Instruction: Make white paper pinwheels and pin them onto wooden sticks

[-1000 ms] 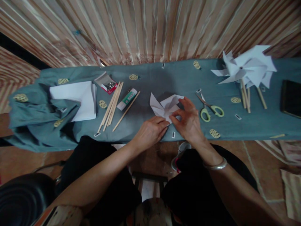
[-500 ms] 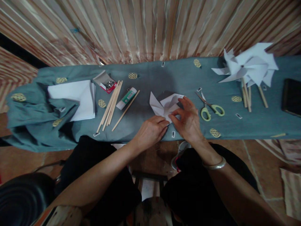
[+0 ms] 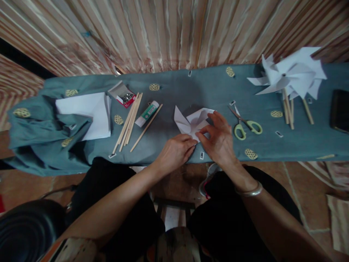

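Note:
A white paper pinwheel point(image 3: 194, 124) lies near the front edge of the cloth-covered table, its blades partly folded in and standing up. My left hand point(image 3: 176, 152) grips its lower edge, thumb and fingers pressed together. From the right, my right hand point(image 3: 218, 137) holds the same paper, thumb at the centre and fingers on the right blade. Part of the paper is hidden behind the fingers. Just right of this hand lie scissors point(image 3: 244, 124) with green handles, blades apart. A glue stick point(image 3: 147, 113) and a single wooden stick point(image 3: 146, 128) lie to the left.
Several wooden sticks point(image 3: 128, 123) lie beside an opened small box of metal pins point(image 3: 124, 95). A stack of white paper point(image 3: 96, 118) is at the left, partly under bunched cloth. Pinwheels on sticks point(image 3: 291, 74) lie at the right, near a dark flat object point(image 3: 339, 110).
Both hands keep their hold on the paper and barely move. The view has shifted very slightly; nothing has been picked up or let go.

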`<state>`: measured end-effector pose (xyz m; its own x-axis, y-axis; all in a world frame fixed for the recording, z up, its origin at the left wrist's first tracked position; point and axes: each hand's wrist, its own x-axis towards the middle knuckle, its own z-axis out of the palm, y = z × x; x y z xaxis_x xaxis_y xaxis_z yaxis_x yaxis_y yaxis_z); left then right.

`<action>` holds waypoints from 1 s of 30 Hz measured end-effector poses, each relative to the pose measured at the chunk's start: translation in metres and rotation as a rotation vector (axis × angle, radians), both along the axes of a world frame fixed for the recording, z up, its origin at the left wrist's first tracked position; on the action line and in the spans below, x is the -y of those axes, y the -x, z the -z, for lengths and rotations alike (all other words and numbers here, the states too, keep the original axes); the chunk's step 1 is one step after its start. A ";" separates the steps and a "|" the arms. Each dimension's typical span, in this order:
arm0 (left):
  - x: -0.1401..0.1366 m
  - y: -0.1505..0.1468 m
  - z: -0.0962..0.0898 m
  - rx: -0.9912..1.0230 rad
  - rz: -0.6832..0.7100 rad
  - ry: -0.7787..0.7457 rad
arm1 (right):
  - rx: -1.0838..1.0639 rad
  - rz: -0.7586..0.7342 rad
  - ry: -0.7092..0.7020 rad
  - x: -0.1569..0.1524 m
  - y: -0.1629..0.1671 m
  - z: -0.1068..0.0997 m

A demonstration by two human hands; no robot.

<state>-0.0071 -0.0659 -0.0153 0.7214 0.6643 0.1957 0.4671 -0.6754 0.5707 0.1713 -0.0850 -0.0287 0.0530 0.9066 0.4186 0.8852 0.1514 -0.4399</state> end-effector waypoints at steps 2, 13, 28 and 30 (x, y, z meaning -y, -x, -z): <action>0.000 0.000 0.001 -0.005 -0.002 -0.006 | 0.015 -0.006 -0.011 0.000 -0.001 0.000; 0.002 0.000 0.001 -0.003 -0.005 -0.006 | -0.003 -0.015 0.055 0.003 0.001 -0.004; 0.001 -0.002 0.002 -0.015 -0.007 -0.009 | 0.030 -0.079 0.114 0.004 0.004 -0.011; 0.001 -0.002 0.002 -0.014 -0.005 -0.006 | 0.027 -0.086 0.075 0.004 0.004 -0.008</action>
